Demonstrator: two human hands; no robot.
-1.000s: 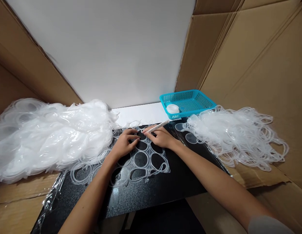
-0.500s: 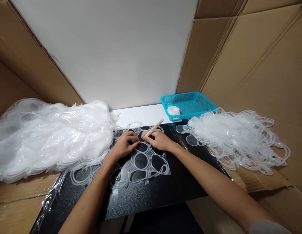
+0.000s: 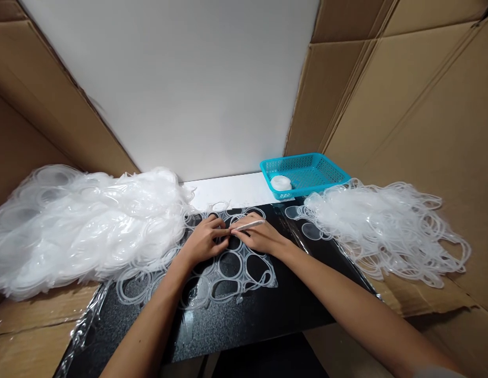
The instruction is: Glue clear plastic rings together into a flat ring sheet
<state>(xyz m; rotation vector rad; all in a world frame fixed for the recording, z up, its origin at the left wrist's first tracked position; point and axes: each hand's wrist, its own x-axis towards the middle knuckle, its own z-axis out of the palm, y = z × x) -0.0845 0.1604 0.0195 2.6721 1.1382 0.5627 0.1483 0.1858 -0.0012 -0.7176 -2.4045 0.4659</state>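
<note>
The person's right hand grips a slim white pen-like tool above a translucent plastic sheet with round holes, lying on the glossy black tabletop; the left hand, fingers bent, is at the sheet, whether pinching it one cannot tell

Wears a plain grey sleeve on the right arm, cropped and blurred at the lower edge of the view. Has long bare forearms, tapering towards a slender-fingered left hand and right hand. Bears one small round spot on the left forearm.
</note>
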